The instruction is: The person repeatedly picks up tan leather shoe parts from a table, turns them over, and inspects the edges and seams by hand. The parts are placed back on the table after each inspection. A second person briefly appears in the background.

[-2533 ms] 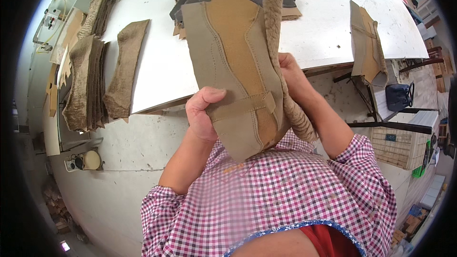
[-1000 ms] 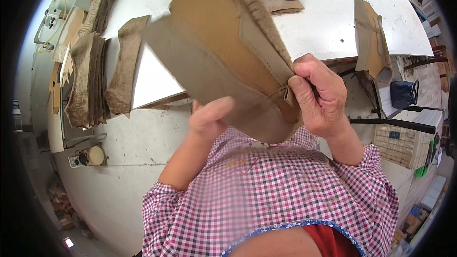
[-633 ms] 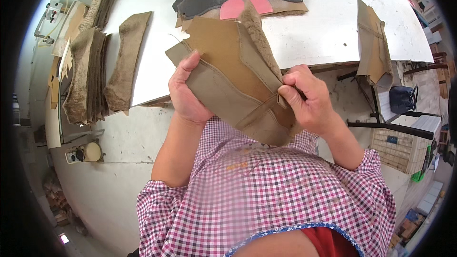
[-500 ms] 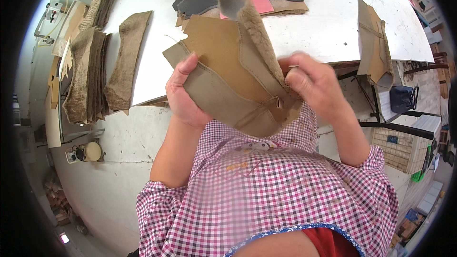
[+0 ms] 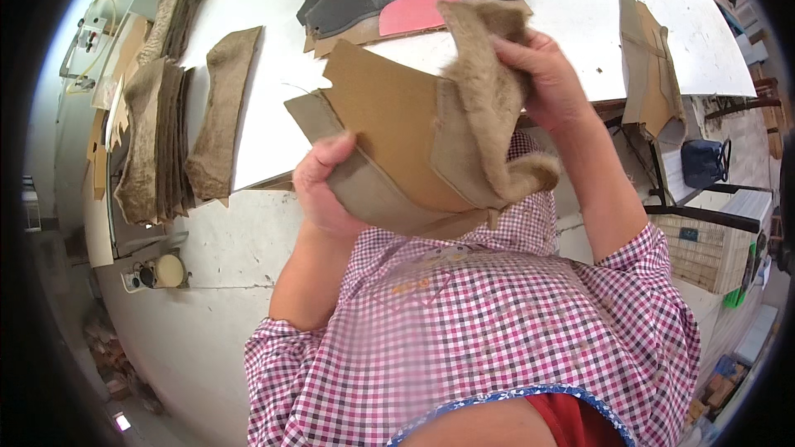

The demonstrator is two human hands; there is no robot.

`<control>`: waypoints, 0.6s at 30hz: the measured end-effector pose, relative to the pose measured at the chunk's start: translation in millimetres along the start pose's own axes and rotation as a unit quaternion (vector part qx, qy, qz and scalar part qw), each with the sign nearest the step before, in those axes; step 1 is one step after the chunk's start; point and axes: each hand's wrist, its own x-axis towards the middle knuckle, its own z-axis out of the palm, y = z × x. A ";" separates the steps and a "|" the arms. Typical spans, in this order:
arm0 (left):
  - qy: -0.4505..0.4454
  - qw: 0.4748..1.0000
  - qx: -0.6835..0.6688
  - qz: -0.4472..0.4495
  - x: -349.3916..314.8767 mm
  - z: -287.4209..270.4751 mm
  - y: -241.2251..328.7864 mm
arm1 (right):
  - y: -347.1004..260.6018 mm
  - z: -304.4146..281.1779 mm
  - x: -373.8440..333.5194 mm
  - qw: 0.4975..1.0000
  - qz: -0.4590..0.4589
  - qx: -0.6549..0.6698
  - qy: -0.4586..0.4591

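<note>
In front of me is a flat, sewn tan boot upper [image 5: 389, 120], its stitched seams and lower band facing me. My left hand [image 5: 327, 186] grips its left edge, thumb on top and the other fingers hidden underneath. Along its right side a brown furry lining [image 5: 480, 116] stands up and curls over at its lower end. My right hand [image 5: 548, 79] is closed on the upper right part of this lining, thumb on the near side; its fingertips are partly hidden behind the fur.
The white table [image 5: 571, 16] holds stacked grey and tan pieces [image 5: 397, 8] with a pink half-round piece [image 5: 421, 13] on them. Furry strips [image 5: 149, 141] lie stacked at the left, a single strip [image 5: 224, 108] beside them. Another tan upper [image 5: 650, 66] overhangs the right edge.
My right hand has moved up from the lining's lower side to its upper part. The lining has swung outward to the right, showing more fur. My left hand keeps its hold.
</note>
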 end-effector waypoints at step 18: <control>0.003 0.998 -0.034 0.058 4.5 25.8 -7.3 | -4.6 51.3 -77.2 0.739 -0.441 -0.506 0.059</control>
